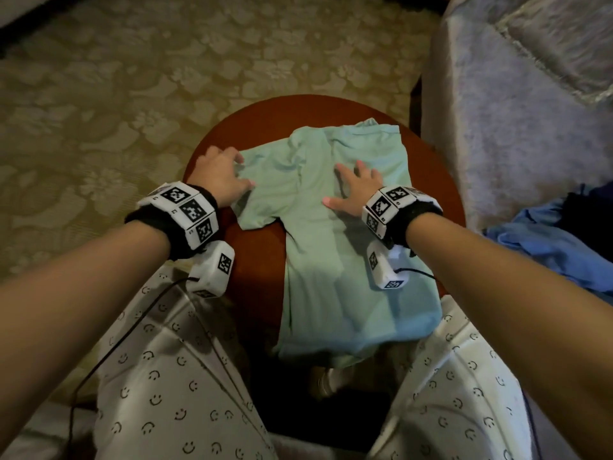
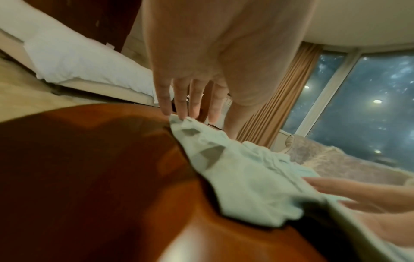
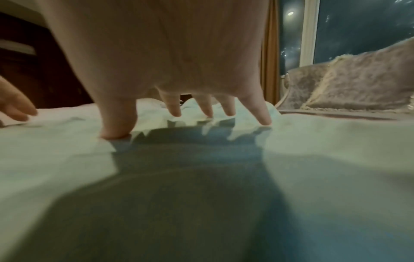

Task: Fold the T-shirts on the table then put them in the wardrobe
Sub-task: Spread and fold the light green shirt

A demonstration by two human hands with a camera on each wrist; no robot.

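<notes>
A mint T-shirt [image 1: 335, 234] lay across the round tabletop [image 1: 262, 127], hem hanging at 6 o'clock. The right hand [image 1: 356, 190] pressed flat on its chest, fingers spread; the left hand [image 1: 220, 175] touched the sleeve at 9 o'clock with relaxed fingers.

No readable text, labels, brands or numbers appear on anything in view.

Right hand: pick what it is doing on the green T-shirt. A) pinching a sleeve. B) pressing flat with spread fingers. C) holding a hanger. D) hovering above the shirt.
B: the right hand lies flat on the T-shirt, and the right wrist view shows its spread fingertips touching the cloth.
</notes>
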